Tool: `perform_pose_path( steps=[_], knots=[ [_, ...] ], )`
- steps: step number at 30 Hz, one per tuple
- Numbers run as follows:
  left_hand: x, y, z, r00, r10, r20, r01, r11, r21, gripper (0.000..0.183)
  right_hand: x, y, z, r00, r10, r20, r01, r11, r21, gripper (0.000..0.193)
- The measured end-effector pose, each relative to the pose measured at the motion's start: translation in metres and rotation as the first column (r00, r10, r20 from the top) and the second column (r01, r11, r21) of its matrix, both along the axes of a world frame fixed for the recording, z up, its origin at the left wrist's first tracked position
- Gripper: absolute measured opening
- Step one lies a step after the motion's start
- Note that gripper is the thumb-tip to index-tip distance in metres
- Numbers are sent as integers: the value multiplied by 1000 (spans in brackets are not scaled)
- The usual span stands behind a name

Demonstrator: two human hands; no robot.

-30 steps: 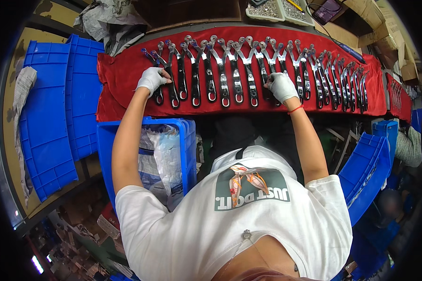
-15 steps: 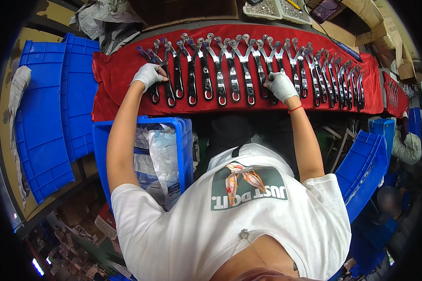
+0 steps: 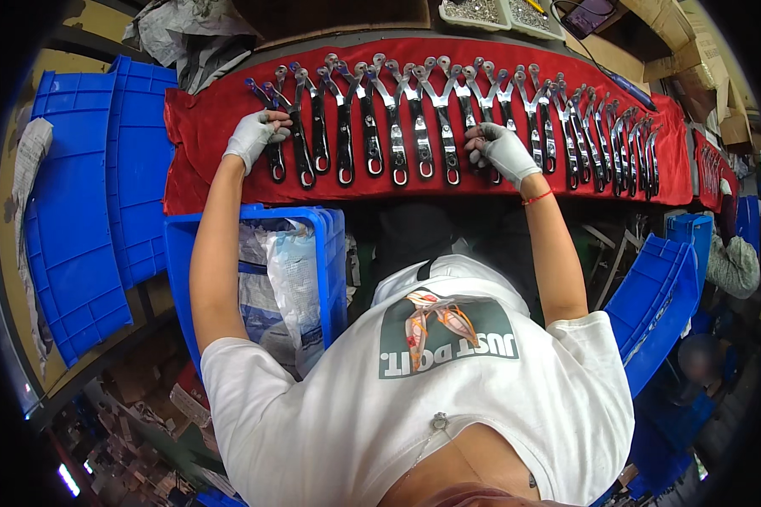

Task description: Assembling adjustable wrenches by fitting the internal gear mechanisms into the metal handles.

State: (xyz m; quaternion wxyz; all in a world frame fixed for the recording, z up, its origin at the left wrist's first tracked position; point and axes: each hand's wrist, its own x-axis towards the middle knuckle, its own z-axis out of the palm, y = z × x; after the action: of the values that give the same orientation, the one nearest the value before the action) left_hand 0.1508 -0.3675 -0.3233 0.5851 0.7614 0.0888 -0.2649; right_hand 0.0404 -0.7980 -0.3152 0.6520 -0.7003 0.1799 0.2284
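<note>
A row of fork-headed metal tools (image 3: 396, 135) with black, slot-ended handles lies side by side on a red cloth (image 3: 203, 160). At the row's left end, my left hand (image 3: 255, 137), in a white glove with bare fingertips, rests over the leftmost tool (image 3: 276, 165). Its fingers are loosely bent, thumb and fingers a little apart. My right hand (image 3: 503, 152), gloved the same way, hovers over handles right of the row's middle, near one tool (image 3: 449, 152). Its fingers are half curled and apart, with nothing visibly gripped; the handles beneath are partly hidden.
Blue plastic crates (image 3: 72, 194) stand at the left. An open blue bin (image 3: 334, 262) with plastic sheeting sits below the cloth's edge. Trays of small parts (image 3: 478, 13) and cardboard (image 3: 693, 59) lie behind the cloth. At the far right, another person's gloved hand (image 3: 733, 266) shows.
My left hand has shifted left, off the second tool and over the leftmost one. My right hand has moved slightly left and its fingers have loosened.
</note>
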Motion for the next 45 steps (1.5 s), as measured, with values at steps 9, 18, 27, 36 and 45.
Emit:
perform_pose_path(
  steps=[9,18,27,36,45],
  knots=[
    [1,7,-3,999,-54,10,53,998,45,23,-14,21,-9,997,70,25,-67,993,-100,10],
    [2,5,2,995,99,19,-101,988,116,15,-18,31,-11,977,157,142,-85,904,-419,10],
    [6,11,-5,995,-30,99,7,976,217,16,-9,37,2,880,473,35,-268,557,-786,16],
    [13,24,-14,968,-175,178,65,865,497,12,-8,30,-4,917,391,83,-260,741,-619,26],
    [18,24,-10,929,-332,165,138,722,678,16,-14,31,7,984,177,18,-167,951,-259,26]
  ],
)
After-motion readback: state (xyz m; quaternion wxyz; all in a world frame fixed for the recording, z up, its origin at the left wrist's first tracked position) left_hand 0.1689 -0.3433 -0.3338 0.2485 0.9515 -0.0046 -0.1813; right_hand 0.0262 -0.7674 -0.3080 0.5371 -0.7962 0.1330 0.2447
